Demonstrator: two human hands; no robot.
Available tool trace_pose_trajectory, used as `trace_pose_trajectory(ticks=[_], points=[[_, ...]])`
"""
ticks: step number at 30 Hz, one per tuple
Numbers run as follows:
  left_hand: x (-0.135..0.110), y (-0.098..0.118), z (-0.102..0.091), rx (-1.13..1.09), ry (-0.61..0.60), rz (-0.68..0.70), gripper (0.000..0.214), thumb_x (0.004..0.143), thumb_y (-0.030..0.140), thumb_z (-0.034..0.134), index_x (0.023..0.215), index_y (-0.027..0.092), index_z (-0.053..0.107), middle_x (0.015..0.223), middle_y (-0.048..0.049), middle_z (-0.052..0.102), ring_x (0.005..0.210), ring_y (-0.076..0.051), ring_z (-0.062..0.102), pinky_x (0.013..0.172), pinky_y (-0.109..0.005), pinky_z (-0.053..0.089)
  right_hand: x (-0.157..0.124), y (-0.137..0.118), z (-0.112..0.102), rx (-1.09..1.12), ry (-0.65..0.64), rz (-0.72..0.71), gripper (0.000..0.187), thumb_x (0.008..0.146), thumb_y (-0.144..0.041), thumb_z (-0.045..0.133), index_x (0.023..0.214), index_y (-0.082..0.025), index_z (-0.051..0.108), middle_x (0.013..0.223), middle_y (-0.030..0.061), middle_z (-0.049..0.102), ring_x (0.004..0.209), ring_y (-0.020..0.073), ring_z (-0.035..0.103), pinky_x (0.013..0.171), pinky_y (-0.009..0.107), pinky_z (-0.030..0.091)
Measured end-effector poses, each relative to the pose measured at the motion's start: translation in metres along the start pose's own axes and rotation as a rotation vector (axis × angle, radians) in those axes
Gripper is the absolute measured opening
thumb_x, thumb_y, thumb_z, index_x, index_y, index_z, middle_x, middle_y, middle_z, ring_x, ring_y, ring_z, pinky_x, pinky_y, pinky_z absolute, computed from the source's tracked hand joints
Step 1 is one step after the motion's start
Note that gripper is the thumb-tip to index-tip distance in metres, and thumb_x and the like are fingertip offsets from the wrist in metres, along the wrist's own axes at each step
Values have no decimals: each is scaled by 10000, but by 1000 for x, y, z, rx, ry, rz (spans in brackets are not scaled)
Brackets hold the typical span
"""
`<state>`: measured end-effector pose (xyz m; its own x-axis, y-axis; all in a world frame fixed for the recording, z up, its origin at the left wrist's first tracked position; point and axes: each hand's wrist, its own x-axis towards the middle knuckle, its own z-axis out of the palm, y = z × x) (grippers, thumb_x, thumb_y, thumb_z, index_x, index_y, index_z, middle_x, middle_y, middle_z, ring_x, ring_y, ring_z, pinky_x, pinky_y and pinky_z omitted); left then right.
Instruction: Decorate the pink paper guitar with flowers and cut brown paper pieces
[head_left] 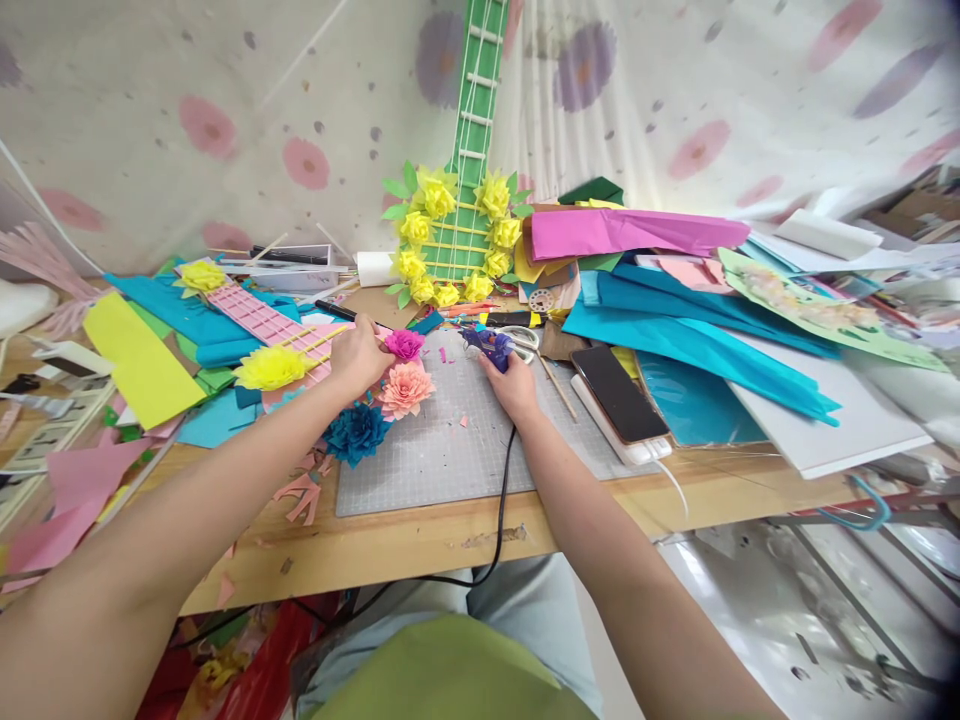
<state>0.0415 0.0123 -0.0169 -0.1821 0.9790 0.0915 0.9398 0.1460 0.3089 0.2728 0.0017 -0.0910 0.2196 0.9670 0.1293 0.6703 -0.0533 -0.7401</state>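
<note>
My left hand (360,355) is closed, with its fingertips at the edge of a small magenta paper flower (405,345). Below it lies a pink paper guitar (259,318), tilted on the table. A yellow paper flower (271,368), a peach one (406,390) and a dark blue one (355,432) sit around the guitar's body. My right hand (511,382) is wrapped round a blue glue gun (489,346), whose nozzle points left toward the magenta flower. From the glue gun a black cord (505,480) runs down over the table edge.
A grey cutting mat (435,480) carries paper scraps. Behind it stands a green paper guitar (469,215) edged with yellow flowers. Scissors (525,338) and a wooden stick (556,388) lie right of the glue gun, then a phone (621,393) and blue crepe paper (697,345).
</note>
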Motion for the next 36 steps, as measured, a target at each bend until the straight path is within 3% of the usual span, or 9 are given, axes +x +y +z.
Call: trace_pose_trajectory(ticks=[17, 21, 26, 30, 36], points=[[0, 1, -1, -30, -27, 8, 487, 627, 362, 697, 998, 174, 444, 931, -97, 672, 961, -268, 606, 809, -355, 418, 2, 4, 3, 9, 14, -3, 492, 783, -560, 510, 1052, -172, 648, 887, 111, 692, 817, 258, 630, 698, 319, 440], [9, -5, -19, -99, -104, -17, 491, 597, 294, 721, 994, 179, 455, 947, -56, 684, 954, -241, 609, 804, -337, 427, 1, 3, 2, 9, 11, -3, 485, 787, -541, 517, 1071, -166, 638, 909, 117, 691, 853, 265, 631, 722, 325, 440], [24, -25, -54, -241, -108, -83, 324, 648, 203, 650, 950, 172, 537, 974, -44, 671, 813, -172, 624, 662, -262, 450, 0, 2, 0, 14, 6, 10, 474, 788, -543, 512, 1046, -167, 642, 898, 115, 691, 850, 264, 629, 718, 319, 436], [28, -43, -62, -99, -101, -102, 167, 735, 267, 560, 867, 186, 623, 911, -48, 680, 813, -204, 631, 668, -284, 446, 1, 1, -1, 31, 7, 34, 466, 777, -558, 513, 998, -170, 645, 847, 100, 686, 797, 247, 619, 680, 303, 429], [22, -49, -44, 139, -96, -23, 232, 753, 405, 540, 813, 215, 659, 936, -66, 696, 937, -276, 614, 789, -350, 439, 1, 1, -1, 63, 15, 51, 459, 761, -563, 523, 967, -170, 642, 833, 86, 682, 768, 228, 607, 670, 292, 427]])
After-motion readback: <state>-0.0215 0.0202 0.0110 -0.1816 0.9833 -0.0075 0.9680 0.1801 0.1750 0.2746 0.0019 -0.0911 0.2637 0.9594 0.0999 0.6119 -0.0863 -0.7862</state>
